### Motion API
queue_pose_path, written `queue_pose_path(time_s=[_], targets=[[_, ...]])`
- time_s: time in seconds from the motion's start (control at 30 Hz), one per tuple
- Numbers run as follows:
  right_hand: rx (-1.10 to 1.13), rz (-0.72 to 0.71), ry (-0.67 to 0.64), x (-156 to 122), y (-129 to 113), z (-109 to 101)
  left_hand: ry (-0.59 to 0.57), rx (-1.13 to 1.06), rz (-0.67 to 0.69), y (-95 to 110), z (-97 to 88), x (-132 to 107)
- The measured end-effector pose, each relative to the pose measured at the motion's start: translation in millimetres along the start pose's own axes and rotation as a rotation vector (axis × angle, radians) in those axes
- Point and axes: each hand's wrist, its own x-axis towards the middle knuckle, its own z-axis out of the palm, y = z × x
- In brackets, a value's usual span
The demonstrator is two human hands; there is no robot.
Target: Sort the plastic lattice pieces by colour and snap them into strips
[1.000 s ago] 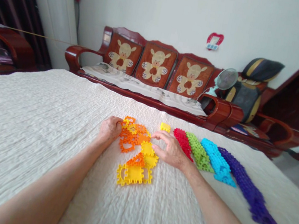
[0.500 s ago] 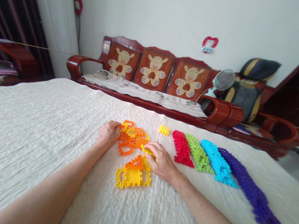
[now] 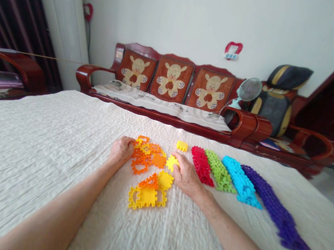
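Note:
My left hand [image 3: 122, 150] rests curled against the edge of a heap of orange interlocking plastic pieces [image 3: 145, 158], and its fingertips touch them. My right hand [image 3: 187, 174] sits just right of the heap, with a small yellow piece [image 3: 172, 163] at its fingers, apparently gripped. Below, an orange triangular frame piece [image 3: 149, 181] lies on a stack of yellow pieces [image 3: 146, 196]. A yellow square piece [image 3: 165, 180] sits beside them. A single yellow block [image 3: 182, 146] lies farther back.
Red [image 3: 201, 166], green [image 3: 219, 172], blue [image 3: 242, 182] and purple [image 3: 276, 214] rows of similar pieces lie side by side to the right on a cream quilted bedspread [image 3: 21, 161]. Beyond its far edge stands a red wooden sofa [image 3: 168, 114] with a small fan [image 3: 250, 89].
My right hand has moved up and to the right, and the small yellow piece has gone with it. A yellow square below it now shows. The camera view has shifted slightly.

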Motion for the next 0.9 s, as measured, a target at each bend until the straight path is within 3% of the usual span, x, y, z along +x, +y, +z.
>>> queue_pose_path(time_s=[0.27,0.5,0.9], targets=[[-0.152,0.068,-0.113,-2.3,-0.6,-4.2,0.009,-0.011,0.011,-2.1,1.8,0.7],[-0.155,0.079,-0.222,-3.9,-2.1,-7.0,0.001,-0.010,0.007,-1.8,1.3,1.4],[-0.158,0.011,-0.245,-5.3,0.1,-9.0,0.018,-0.021,0.024,-4.1,3.9,2.1]])
